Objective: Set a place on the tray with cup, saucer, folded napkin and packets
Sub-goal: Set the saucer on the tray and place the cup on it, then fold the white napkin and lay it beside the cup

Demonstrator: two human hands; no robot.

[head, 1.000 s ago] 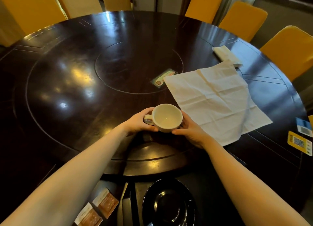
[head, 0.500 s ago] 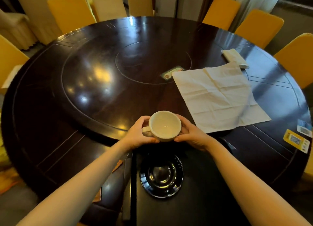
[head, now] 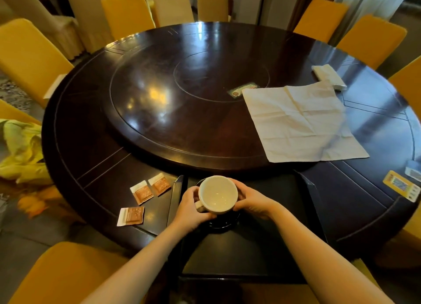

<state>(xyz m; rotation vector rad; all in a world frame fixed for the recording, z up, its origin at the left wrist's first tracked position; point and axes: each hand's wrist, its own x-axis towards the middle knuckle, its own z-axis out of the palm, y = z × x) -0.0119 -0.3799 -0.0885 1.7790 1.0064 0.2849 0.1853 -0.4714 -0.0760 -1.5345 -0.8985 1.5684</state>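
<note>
On tray (head: 262, 253), cup (head: 217, 194) perhaps touches saucer (head: 224, 223).

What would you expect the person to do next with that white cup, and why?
Probably settle the cup onto the black saucer and let go. The left hand and right hand grip it directly over the saucer on the tray; whether it already touches is unclear.
</note>
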